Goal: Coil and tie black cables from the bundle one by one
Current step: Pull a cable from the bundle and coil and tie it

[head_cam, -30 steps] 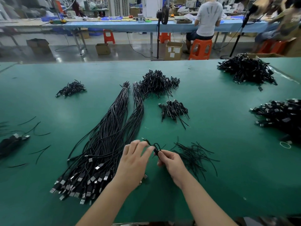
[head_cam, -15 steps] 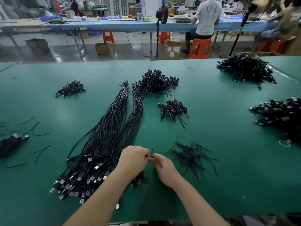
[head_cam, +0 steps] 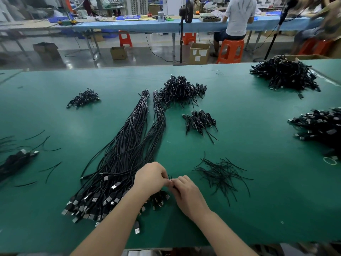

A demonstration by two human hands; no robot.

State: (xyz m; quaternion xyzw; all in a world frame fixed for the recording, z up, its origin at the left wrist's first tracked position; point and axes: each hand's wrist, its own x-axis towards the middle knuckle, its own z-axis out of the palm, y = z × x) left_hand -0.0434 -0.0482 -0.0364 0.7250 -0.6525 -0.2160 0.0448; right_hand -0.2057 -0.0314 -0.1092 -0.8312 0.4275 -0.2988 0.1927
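Both hands meet low in the middle of the frame, knuckles up. The left hand [head_cam: 150, 179] and right hand [head_cam: 187, 191] each have fingertips curled in a pinching grip on a thin black tie [head_cam: 170, 177], whose two short ends poke up between them. The coiled cable [head_cam: 159, 197] they work on is mostly hidden beneath the palms; only a few plugs and dark loops peek out under the wrists, so its shape is hard to make out.

Just left of the hands, the long bundle [head_cam: 127, 150] of black cables fans from a narrow tip at mid-frame down to a spread of metal plugs at lower left; the left forearm covers part of it. A loose scatter of ties [head_cam: 222, 175] lies to the right on the green bench [head_cam: 258, 200].

Finished piles [head_cam: 181, 89] sit farther up the bench; another heap at the right edge [head_cam: 321, 124] is cut off by the frame. At left, a dark clump [head_cam: 16, 161] is blurred and also cropped.
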